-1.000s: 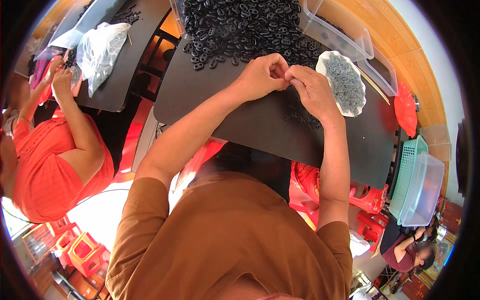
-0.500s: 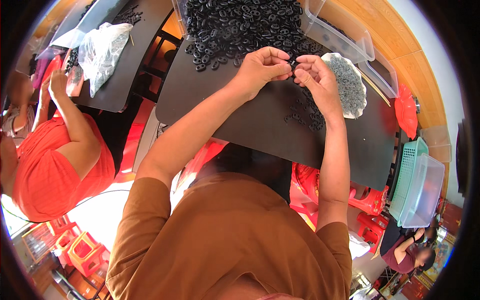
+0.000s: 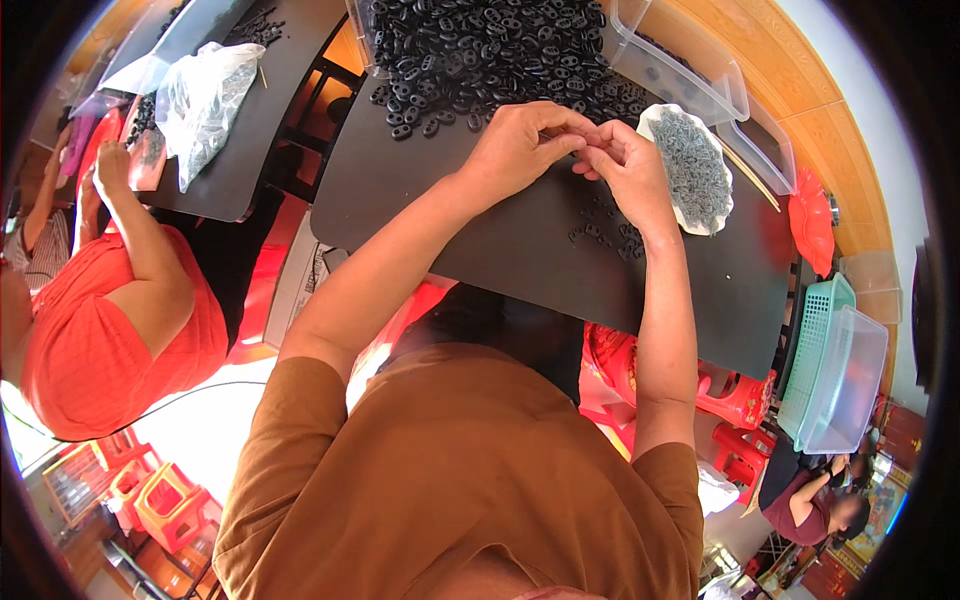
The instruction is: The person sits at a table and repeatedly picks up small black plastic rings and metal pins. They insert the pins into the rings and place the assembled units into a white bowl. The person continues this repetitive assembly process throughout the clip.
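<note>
My left hand [image 3: 512, 152] and my right hand [image 3: 634, 175] meet above the dark table [image 3: 520, 245], fingertips pressed together. Each is closed in a pinch; whatever lies between the fingers is hidden. Just beyond them spreads a big heap of black oval pieces with holes [image 3: 480, 55]. To the right of my right hand sits a white dish with a wavy rim [image 3: 688, 220], full of tiny grey translucent pieces [image 3: 693, 165]. Smaller black parts [image 3: 598, 230] lie scattered on the tabletop, left of my right forearm.
Clear plastic bins [image 3: 690, 62] stand at the far right, with thin sticks [image 3: 750, 170] by the dish. A red bowl-shaped thing [image 3: 810, 222] and a green basket [image 3: 815, 350] are beyond the right edge. A co-worker in red [image 3: 130, 310] sits left, near a plastic bag [image 3: 208, 105].
My hands have come together; the right hand moved slightly left and its fingertips now touch the left hand's. The co-worker at the left shifted a little.
</note>
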Tool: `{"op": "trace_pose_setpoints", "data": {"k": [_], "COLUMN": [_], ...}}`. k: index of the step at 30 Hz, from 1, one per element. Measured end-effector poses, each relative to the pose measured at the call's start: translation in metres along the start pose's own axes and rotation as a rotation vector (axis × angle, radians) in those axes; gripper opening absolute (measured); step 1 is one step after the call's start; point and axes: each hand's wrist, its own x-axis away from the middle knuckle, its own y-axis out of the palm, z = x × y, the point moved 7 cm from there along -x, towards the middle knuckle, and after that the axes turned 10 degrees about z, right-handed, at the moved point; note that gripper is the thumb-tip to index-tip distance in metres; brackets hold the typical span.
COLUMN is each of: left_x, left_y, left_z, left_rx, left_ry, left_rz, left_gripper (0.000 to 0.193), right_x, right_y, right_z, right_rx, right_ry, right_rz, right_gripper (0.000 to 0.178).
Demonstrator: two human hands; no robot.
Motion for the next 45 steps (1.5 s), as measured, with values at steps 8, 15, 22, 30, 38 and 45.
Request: {"op": "trace_pose_setpoints", "data": {"k": [8,15,22,30,38,45], "left_x": [0.0,0.0,0.001,0.006,-0.006,0.017], "left_y": [0.002,0.001,0.004,0.012,-0.017,-0.08], "left_z": [-0.01,-0.02,-0.024,-0.033,-0.009,0.007], "left_rx": [0.152,0.136,0.217,0.392,0.292,-0.445], "left_ry": [-0.19,-0.261,-0.301,-0.39,-0.186,0.175], "left_rz": [-0.031,-0.043,-0.044,-0.042,0.037,0.136], "left_gripper": [0.017,0.018,0.02,0.019,0.02,0.014], "right_x": [-0.001,-0.001,0.001,0.004,0.0,-0.003], "right_y": [-0.003,-0.002,-0.002,-0.004,-0.007,-0.005], "right_z": [-0.002,-0.003,-0.01,-0.011,-0.006,0.004], "right_rx": [-0.057,-0.087,-0.134,-0.133,-0.123,-0.024], "right_ry": [-0.028,-0.061,-0.161,-0.18,-0.139,-0.076], "right_rz": [-0.015,0.019,0.091,0.145,0.111,0.062], "right_gripper": [0.008,0.01,0.01,0.012,0.012,0.012]}}
